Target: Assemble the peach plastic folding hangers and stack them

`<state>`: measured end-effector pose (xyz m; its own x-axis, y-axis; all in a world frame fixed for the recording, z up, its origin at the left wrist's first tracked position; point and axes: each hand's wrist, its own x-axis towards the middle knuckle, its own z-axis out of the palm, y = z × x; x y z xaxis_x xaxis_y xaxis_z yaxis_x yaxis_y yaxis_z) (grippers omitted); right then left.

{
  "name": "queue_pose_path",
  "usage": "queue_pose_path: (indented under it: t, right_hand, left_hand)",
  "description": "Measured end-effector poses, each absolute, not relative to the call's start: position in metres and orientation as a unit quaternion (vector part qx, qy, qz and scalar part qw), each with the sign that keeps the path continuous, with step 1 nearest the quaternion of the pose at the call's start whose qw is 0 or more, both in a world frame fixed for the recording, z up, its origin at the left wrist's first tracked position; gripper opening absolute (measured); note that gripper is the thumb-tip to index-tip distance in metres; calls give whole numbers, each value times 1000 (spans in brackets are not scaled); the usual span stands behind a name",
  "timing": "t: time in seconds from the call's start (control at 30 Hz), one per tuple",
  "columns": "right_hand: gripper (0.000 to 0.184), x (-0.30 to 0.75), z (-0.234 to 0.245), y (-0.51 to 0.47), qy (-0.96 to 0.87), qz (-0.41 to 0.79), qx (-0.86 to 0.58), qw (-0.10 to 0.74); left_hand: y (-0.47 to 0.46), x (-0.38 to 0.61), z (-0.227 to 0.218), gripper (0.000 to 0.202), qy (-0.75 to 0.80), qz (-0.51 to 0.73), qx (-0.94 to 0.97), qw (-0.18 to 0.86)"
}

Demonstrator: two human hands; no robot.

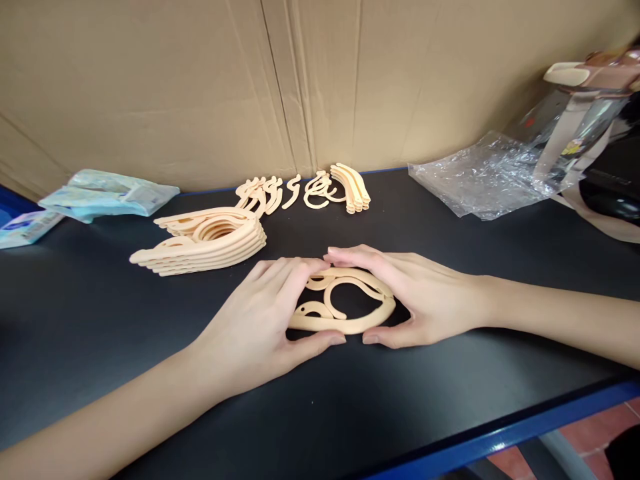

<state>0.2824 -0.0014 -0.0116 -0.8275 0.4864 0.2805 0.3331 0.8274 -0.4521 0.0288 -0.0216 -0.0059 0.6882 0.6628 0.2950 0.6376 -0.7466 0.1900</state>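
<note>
A peach-coloured plastic frame piece (345, 313) with curved cut-out shapes lies flat on the black table (100, 333). My left hand (260, 327) cups its left end, fingers over the top edge and thumb along the near edge. Cupping the right end the same way is my right hand (425, 297). Fingertips of both hands nearly meet above the piece. Behind and to the left lies a stack of several like frames (205, 243). Small loose peach parts (305, 190) sit in groups near the cardboard wall.
A cardboard wall (200, 80) backs the table. Blue-green packets (107, 193) lie at far left. Crumpled clear plastic wrap (480, 177) lies at right, beside a shiny wrapped object (575, 113). The table's blue front edge (500, 433) runs at lower right.
</note>
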Motion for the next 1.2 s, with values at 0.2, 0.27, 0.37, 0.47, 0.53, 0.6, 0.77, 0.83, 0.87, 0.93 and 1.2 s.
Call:
queue_pose_path:
  t: [0.2, 0.27, 0.37, 0.47, 0.53, 0.6, 0.77, 0.83, 0.87, 0.93, 1.2]
  right_hand:
    - [77, 279, -13, 0, -919, 115, -307, 220]
    - [73, 278, -12, 0, -917, 103, -311, 228]
    - [67, 278, -11, -1, -931, 85, -267, 235]
    - [62, 278, -11, 0, -943, 89, -223, 230]
    - [61, 279, -12, 1, -944, 95, -217, 230]
    - [58, 280, -13, 1, -943, 94, -221, 232]
    - [52, 281, -12, 2, -945, 96, -224, 218]
    - [50, 280, -12, 2, -945, 99, -227, 216]
    - [50, 280, -12, 2, -944, 99, -228, 215]
    - [49, 280, -12, 2, -944, 101, -231, 212]
    - [45, 281, -13, 2, -945, 97, -226, 214]
  left_hand:
    - [-22, 31, -5, 46, 419, 158, 894, -13]
    - [-22, 31, -5, 48, 409, 159, 898, -22]
    - [-24, 30, -5, 52, 355, 164, 920, -29]
    - [-27, 31, -2, 48, 323, 156, 933, -33]
    - [-30, 33, 2, 44, 319, 142, 936, -44]
    - [-35, 34, 8, 41, 317, 123, 938, -66]
    - [-51, 15, 12, 47, 338, 81, 928, -139]
    - [-61, 0, 6, 62, 367, 42, 915, -162]
    - [-67, -7, 2, 70, 390, 9, 908, -155]
    - [-77, -18, -7, 85, 415, -5, 897, -156]
    - [-92, -19, -13, 96, 468, 14, 877, -107]
